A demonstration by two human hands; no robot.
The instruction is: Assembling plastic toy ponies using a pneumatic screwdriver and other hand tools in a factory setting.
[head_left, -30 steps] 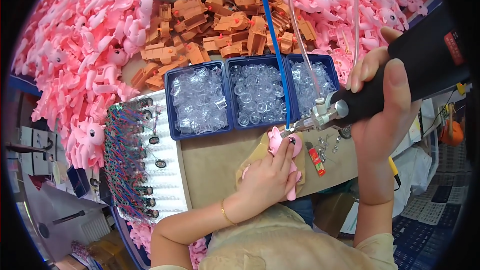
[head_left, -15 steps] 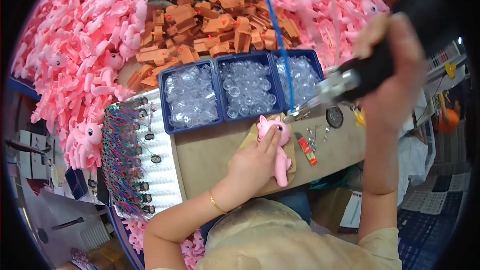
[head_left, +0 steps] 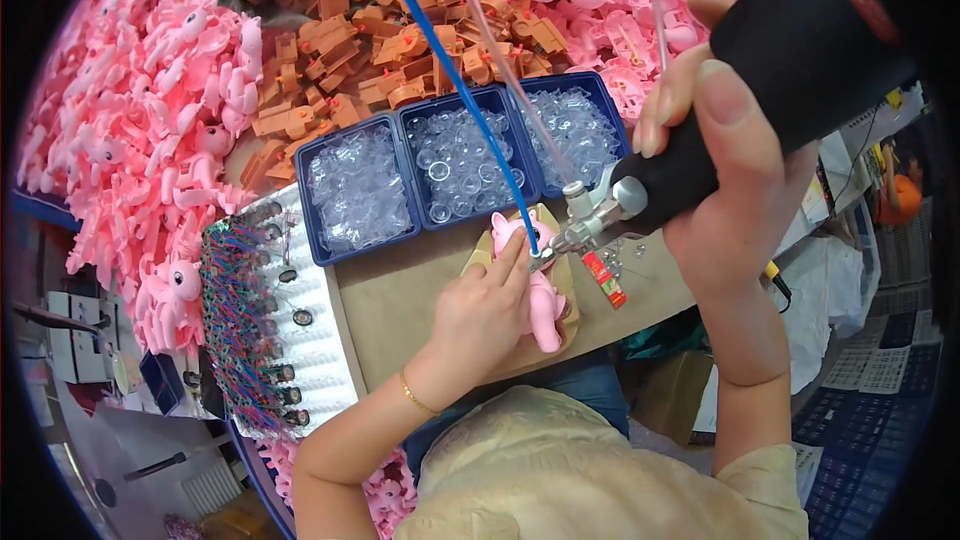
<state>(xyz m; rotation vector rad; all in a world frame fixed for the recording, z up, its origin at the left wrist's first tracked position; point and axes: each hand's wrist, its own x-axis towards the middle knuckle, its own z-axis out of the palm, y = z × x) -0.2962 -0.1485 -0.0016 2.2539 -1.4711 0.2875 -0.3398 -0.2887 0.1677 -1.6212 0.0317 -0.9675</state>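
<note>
A pink toy pony [head_left: 546, 314] lies on its side in a tan shaped holder [head_left: 571, 326] at the table's near edge. My left hand [head_left: 480, 308] holds it down, its fingers pressed together across the pony's head and neck and partly hiding them. My right hand [head_left: 742, 175] is wrapped round a thick black power screwdriver [head_left: 690, 155]. A blue hose [head_left: 445, 62] and a clear tube [head_left: 505, 70] run to its metal nose. That nose is at the pony's neck beside my left fingertips; its exact contact point is too small to tell.
Three blue bins [head_left: 362, 250] of clear plastic pieces stand beyond the pony. Pink toy parts [head_left: 150, 110] and brown blocks [head_left: 400, 45] are heaped behind. Wired parts [head_left: 240, 320] lie on a white ridged tray [head_left: 325, 355] at left. A red-and-green strip [head_left: 605, 278] lies right of the holder.
My right hand has brought the screwdriver left and down, its nose now at the pony's neck. The left hand still presses on the pony. The whole view has shifted slightly.
</note>
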